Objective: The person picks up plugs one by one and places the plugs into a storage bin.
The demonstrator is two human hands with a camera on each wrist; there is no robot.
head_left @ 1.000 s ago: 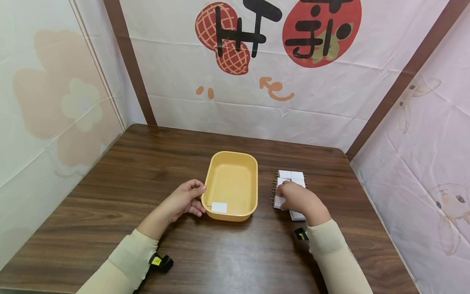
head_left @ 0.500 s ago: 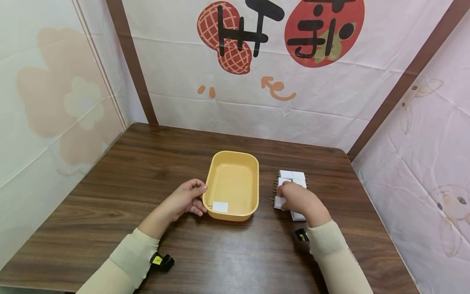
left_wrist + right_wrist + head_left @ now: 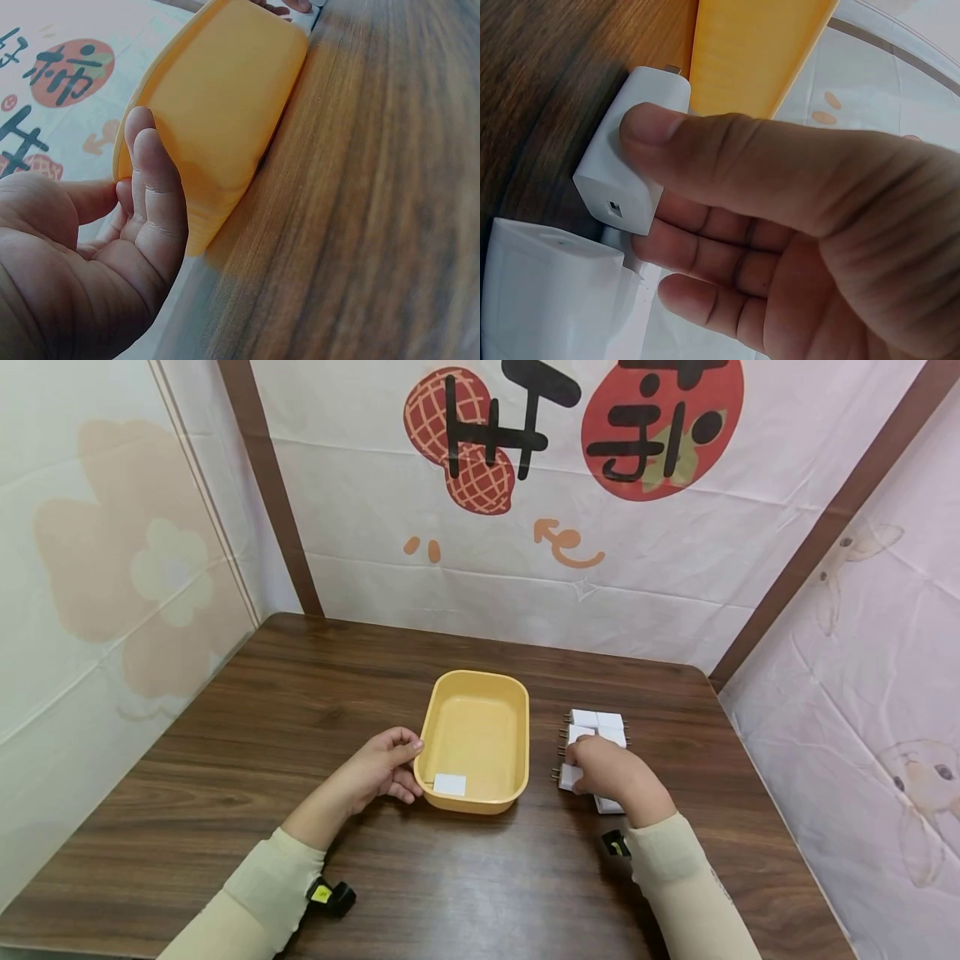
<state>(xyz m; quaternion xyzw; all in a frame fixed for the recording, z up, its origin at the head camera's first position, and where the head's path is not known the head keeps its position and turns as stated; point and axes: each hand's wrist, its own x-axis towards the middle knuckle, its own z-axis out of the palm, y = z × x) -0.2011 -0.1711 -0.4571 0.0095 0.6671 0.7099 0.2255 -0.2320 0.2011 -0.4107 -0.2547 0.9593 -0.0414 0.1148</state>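
A yellow plastic bin point(image 3: 476, 735) stands on the table, with one white charger plug point(image 3: 450, 785) lying in its near left corner. My left hand point(image 3: 380, 767) pinches the bin's left rim between thumb and fingers; the left wrist view shows other fingertips against its outer wall. To the right of the bin, my right hand point(image 3: 611, 771) reaches over a cluster of white charger plugs point(image 3: 596, 719). Its thumb and fingers pinch a white charger plug point(image 3: 604, 165) with a port in its end, in the right wrist view. Another charger plug point(image 3: 547, 285) sits beside it.
The brown wood-grain table point(image 3: 322, 685) carries everything. Printed fabric walls point(image 3: 480, 577) rise close behind it and on both sides. Metal prongs stick out from several of the plugs. A black wrist strap point(image 3: 330, 896) hangs at the left sleeve.
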